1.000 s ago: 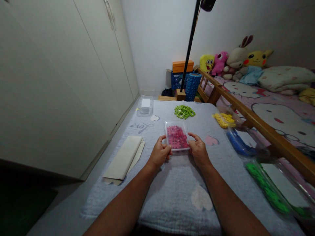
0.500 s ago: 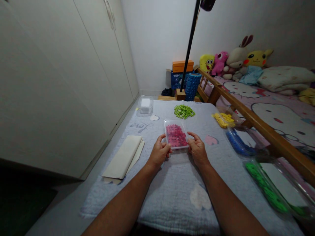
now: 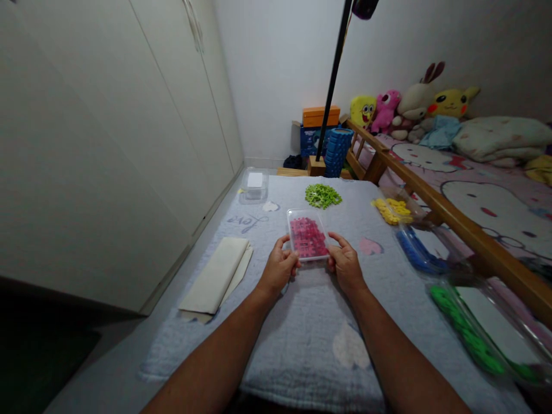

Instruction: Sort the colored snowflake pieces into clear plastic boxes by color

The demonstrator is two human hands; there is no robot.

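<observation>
A clear plastic box [image 3: 307, 219] filled with pink pieces rests on the pale blue blanket [image 3: 302, 322] in front of me. My left hand [image 3: 278, 269] grips its near left corner, thumb on top. Gripping the near right corner is my right hand [image 3: 345, 265], its fingers curled round the edge. A heap of light green pieces [image 3: 322, 195] lies loose on the blanket just beyond the box.
A small clear box [image 3: 255, 184] sits at the far left; folded white paper [image 3: 218, 277] lies left. Along the right: yellow pieces [image 3: 392, 210], a bag of blue pieces [image 3: 418, 253], a bag of green pieces [image 3: 470, 333], then the wooden bed rail [image 3: 452, 221]. A black pole [image 3: 332, 86] stands behind.
Both hands and the pink box have slid slightly away from me and to the left. The grip is the same.
</observation>
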